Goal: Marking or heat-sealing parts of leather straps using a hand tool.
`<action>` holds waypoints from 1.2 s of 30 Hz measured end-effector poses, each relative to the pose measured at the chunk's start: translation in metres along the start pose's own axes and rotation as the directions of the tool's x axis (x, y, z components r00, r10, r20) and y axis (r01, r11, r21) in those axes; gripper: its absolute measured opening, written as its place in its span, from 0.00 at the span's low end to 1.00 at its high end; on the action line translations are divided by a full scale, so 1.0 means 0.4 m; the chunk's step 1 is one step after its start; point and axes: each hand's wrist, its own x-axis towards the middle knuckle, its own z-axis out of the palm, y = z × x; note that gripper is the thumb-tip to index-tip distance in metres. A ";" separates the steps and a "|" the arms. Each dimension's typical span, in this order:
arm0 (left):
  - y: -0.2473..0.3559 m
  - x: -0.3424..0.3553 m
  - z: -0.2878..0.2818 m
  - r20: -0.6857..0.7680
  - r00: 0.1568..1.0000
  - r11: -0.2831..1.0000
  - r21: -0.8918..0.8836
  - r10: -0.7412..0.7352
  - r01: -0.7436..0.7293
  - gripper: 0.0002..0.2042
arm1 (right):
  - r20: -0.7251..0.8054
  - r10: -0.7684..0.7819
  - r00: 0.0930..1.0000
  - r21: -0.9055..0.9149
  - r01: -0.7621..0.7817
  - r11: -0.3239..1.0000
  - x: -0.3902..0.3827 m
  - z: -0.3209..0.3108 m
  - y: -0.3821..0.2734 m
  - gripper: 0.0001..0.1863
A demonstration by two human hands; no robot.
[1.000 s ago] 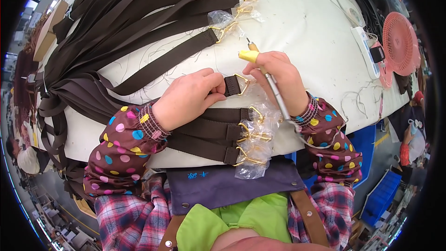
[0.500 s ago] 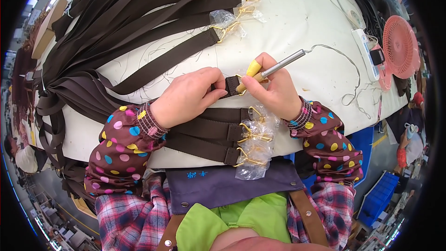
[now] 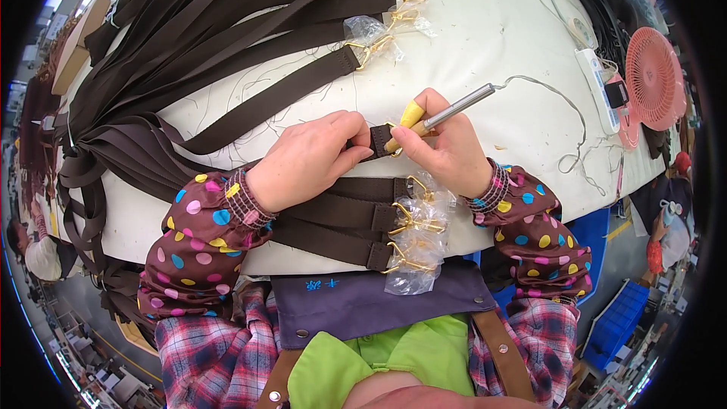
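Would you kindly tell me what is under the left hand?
The left hand pinches a dark strap; its end shows beyond the fingers, but the part beneath the hand is hidden.

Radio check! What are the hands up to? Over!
Left hand pinching dark strap near its end. Right hand gripping corded pen-like tool there. Tool tip hidden; plastic-wrapped gold clasps lie nearby.

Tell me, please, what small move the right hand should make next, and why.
Perhaps move the pen-shaped tool slightly along the strap end: the right hand holds it there, its tip hidden, while the left hand pinches the strap close by.
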 end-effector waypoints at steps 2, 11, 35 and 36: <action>0.001 0.000 0.000 -0.001 1.000 1.000 0.002 0.000 0.000 0.06 | 0.000 -0.003 1.000 0.003 0.003 1.000 0.000 0.000 0.001 0.13; 0.001 0.002 -0.003 0.028 0.999 0.999 -0.010 -0.046 0.046 0.07 | 0.008 -0.028 1.000 -0.059 0.029 0.998 -0.002 -0.005 -0.007 0.12; -0.015 0.067 -0.026 0.213 0.976 0.998 -0.056 0.052 -0.041 0.05 | -0.051 -0.042 0.998 -0.006 0.042 0.999 -0.002 -0.004 0.001 0.11; -0.015 0.066 -0.025 0.205 0.978 0.998 -0.040 0.048 -0.041 0.05 | -0.049 -0.035 0.998 -0.006 0.034 0.999 -0.002 -0.004 0.000 0.11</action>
